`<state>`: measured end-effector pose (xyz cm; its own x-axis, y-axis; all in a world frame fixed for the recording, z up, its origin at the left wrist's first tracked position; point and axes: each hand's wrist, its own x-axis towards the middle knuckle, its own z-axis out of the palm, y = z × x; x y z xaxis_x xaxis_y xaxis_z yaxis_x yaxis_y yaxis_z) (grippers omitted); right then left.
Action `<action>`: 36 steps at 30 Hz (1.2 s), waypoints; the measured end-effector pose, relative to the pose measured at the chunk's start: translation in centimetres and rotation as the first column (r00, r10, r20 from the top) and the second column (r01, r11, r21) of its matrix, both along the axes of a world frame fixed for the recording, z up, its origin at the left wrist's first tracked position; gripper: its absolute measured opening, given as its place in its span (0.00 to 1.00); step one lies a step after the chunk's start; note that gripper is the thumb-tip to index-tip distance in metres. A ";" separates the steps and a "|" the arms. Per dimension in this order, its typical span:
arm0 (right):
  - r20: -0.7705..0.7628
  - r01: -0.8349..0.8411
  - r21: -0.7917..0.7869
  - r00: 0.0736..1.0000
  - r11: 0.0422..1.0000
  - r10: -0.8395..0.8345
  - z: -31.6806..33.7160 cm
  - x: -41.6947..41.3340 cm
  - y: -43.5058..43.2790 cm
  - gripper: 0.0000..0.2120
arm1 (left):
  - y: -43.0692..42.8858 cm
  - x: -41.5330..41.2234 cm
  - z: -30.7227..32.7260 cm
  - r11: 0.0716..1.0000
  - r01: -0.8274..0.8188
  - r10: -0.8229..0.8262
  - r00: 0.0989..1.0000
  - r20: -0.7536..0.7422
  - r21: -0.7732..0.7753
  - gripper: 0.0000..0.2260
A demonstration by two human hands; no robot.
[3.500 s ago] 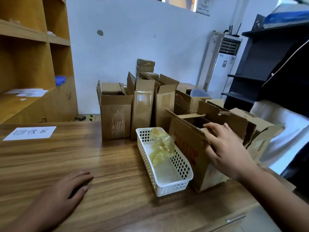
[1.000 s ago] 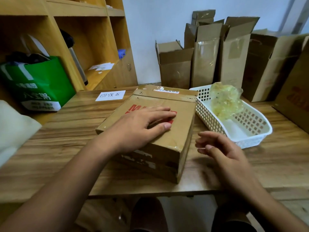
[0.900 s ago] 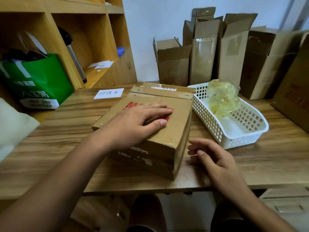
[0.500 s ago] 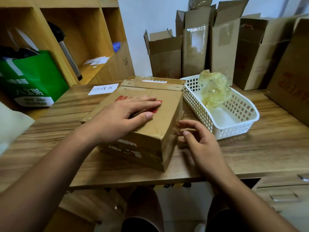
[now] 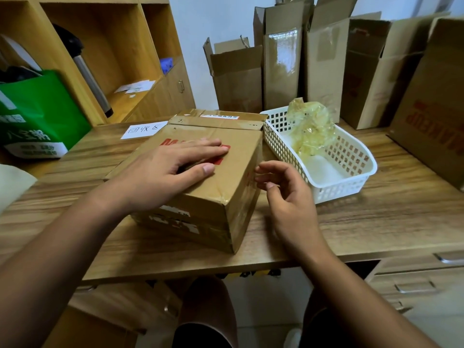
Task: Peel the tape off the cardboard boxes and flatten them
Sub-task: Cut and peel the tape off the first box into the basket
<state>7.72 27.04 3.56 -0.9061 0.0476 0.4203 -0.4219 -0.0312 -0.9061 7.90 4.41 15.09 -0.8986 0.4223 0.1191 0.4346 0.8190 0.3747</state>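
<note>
We press our left hand (image 5: 173, 169) flat on the taped box (image 5: 200, 177); right hand (image 5: 283, 194) loosely open. Balled tape (image 5: 311, 129) fills the basket (image 5: 351, 182); upper-right boxes (image 5: 281, 69) await flattening.

Wooden shelving (image 5: 105, 46) stands against a pale wall (image 5: 216, 18).

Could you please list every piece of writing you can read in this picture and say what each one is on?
"回收区": handwritten on the white paper sheet on the desk.
"M...": red print on the cardboard box, mostly hidden under the left hand.
White label on the box flap: blurred.
Red print on the right box: upside down, unreadable.
Green bag print: blurred.
</note>
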 end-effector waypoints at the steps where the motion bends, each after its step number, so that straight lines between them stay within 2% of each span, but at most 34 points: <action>1: -0.007 0.002 -0.009 1.000 1.000 -0.002 -0.1 0.0 0.0 0.19 | 0.0 0.0 0.0 1.000 0.001 -0.001 1.000 -0.002 0.003 0.23; 10: 0.004 -0.030 -0.060 1.000 0.998 0.030 -0.3 0.6 0.5 0.20 | -0.2 -0.1 -0.2 1.000 0.012 -0.012 1.000 -0.025 -0.007 0.22; 16: -0.001 -0.074 -0.185 0.997 0.980 0.075 0.2 0.4 0.3 0.19 | -0.1 0.0 -0.1 1.000 0.008 -0.008 1.000 -0.020 -0.007 0.22; 30: -0.074 -0.057 -0.059 0.996 0.997 0.053 -0.2 0.5 0.5 0.21 | 0.1 0.1 -0.1 1.000 0.000 -0.001 1.000 -0.019 -0.010 0.24; 36: -0.053 -0.053 -0.105 0.997 0.993 0.047 -0.2 0.4 0.3 0.18 | 0.1 0.3 -0.1 1.000 0.002 -0.002 1.000 -0.021 -0.002 0.24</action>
<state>8.15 27.34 3.37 -0.8861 0.0494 0.4608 -0.4628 -0.1482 -0.8740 8.15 4.54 15.04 -0.8949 0.4248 0.1367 0.4442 0.8188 0.3636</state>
